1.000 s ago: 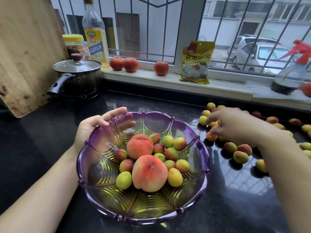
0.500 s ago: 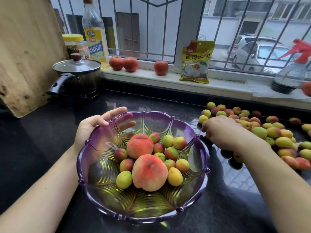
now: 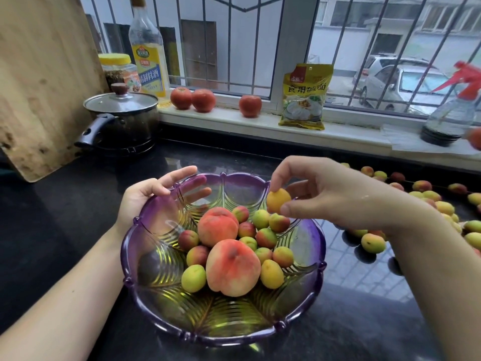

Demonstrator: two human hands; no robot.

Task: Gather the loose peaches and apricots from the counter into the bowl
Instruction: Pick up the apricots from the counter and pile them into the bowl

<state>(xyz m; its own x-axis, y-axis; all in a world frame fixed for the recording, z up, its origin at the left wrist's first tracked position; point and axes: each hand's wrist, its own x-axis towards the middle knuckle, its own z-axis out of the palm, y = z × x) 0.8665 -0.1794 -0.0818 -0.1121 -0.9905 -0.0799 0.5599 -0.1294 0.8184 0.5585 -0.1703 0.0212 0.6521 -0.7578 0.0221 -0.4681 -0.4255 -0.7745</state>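
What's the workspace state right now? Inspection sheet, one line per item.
Surface: black glossy counter, window reflections on it.
Job's things: purple glass bowl holds two peaches and about a dozen small apricots; loose apricots lie on the counter right of it.
Clutter: lidded pot, cutting board, bottle, jar, three tomatoes, yellow packet, spray bottle.
Grippers: left hand holds the bowl's far rim; right hand pinches an orange apricot over the bowl.
Cables: nothing seen.
Surroundings: barred window, parked cars outside.
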